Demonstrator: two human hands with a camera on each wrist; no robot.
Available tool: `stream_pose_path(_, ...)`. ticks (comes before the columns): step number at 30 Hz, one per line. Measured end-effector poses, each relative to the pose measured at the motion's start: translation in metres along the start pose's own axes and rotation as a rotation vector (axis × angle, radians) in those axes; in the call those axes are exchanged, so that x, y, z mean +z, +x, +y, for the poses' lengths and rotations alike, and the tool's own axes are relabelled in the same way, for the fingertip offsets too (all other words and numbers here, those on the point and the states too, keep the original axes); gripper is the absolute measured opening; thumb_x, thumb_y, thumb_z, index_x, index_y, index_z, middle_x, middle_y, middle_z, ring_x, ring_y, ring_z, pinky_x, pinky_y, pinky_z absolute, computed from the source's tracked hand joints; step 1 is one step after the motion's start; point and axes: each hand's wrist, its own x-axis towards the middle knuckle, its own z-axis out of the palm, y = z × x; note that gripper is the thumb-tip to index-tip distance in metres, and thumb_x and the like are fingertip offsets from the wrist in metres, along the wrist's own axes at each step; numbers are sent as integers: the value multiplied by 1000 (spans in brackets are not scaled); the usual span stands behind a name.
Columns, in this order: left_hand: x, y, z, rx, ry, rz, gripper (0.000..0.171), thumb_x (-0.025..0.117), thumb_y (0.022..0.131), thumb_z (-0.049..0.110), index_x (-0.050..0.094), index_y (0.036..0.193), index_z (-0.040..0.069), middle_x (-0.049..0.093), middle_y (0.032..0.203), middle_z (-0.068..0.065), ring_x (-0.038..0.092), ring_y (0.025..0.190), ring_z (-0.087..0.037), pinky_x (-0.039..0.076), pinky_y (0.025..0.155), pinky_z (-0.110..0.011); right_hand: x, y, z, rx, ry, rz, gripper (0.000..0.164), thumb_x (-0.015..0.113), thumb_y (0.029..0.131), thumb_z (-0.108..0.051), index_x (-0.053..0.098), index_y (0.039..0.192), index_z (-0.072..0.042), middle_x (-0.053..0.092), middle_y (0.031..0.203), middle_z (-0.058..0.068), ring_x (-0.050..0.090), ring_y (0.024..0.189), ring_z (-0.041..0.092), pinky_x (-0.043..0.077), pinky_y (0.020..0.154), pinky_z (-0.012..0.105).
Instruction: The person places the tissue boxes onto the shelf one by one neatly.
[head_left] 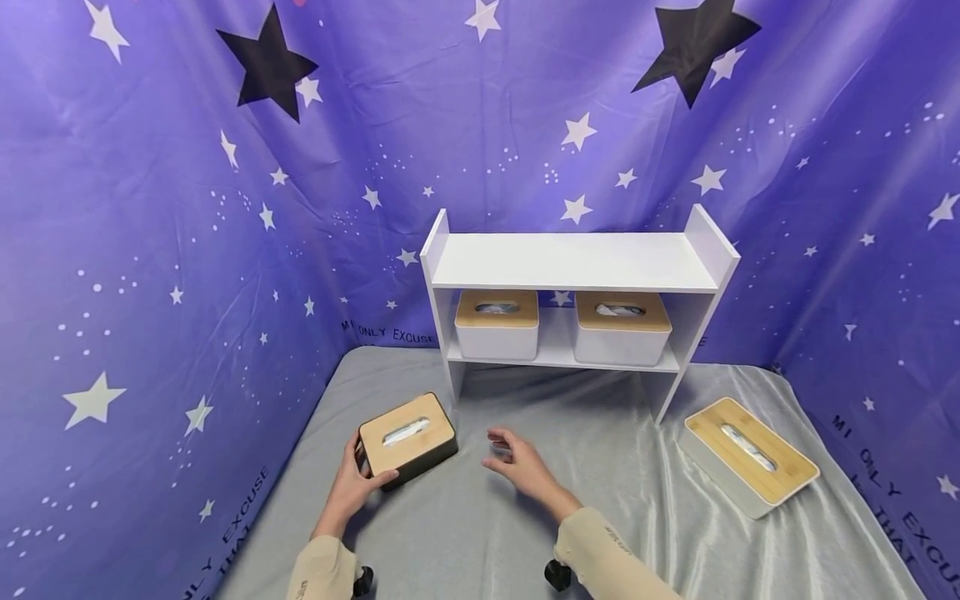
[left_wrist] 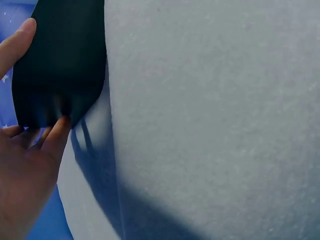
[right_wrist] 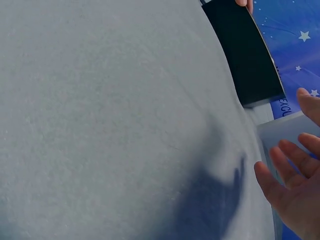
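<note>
A black tissue box (head_left: 417, 463) with a light wooden lid (head_left: 407, 433) sits on the grey cloth, left of the shelf. My left hand (head_left: 352, 492) grips its near left end, thumb on the front side and fingers round the end. In the left wrist view, fingertips (left_wrist: 63, 125) of that hand press the dark end of the box. My right hand (head_left: 525, 467) hovers to the right of the box, apart from it, fingers relaxed and holding nothing. The right wrist view shows those fingers (right_wrist: 272, 187) spread, with the dark box (right_wrist: 245, 55) beyond.
A white two-tier shelf (head_left: 570, 260) stands at the back. On its lower tier are two white tissue boxes, one left (head_left: 497, 340) and one right (head_left: 622, 343). Another white tissue box (head_left: 750, 458) lies on the cloth at right. Purple starry curtains (head_left: 187, 250) enclose the sides.
</note>
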Motion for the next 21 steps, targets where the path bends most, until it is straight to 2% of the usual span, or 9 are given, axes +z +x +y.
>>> stream_pose_path(7, 7, -2, 2, 22, 53, -50, 118, 88, 76, 17, 4, 158, -1, 12, 164, -28, 17, 151, -45, 34, 118, -54, 7, -1, 0, -4, 4, -41, 57, 71, 92, -12, 48, 138, 13, 53, 139, 33, 54, 127, 48, 50, 102, 56)
stream_pose_path(11, 11, -2, 2, 33, 55, -83, 117, 88, 77, 20, 6, 159, 0, 10, 166, -25, 18, 151, -44, 37, 116, -54, 11, -2, 0, 27, -2, -64, 60, 71, 91, -11, 46, 141, 12, 51, 141, 32, 53, 129, 47, 49, 104, 56)
stream_pose_path(17, 13, -4, 4, 38, 26, -98, 115, 87, 77, 18, 7, 159, 2, 8, 167, -22, 16, 152, -43, 38, 115, -53, 16, -1, -4, 53, 29, -120, 67, 70, 91, -8, 36, 144, 18, 44, 145, 37, 46, 133, 50, 44, 109, 58)
stream_pose_path(21, 13, -6, 6, 51, -11, -110, 114, 86, 77, 12, 7, 159, 1, 7, 167, -23, 14, 152, -44, 38, 115, -52, 18, 1, -8, 95, 42, -156, 72, 68, 93, -10, 30, 148, 16, 38, 150, 36, 43, 137, 49, 42, 111, 57)
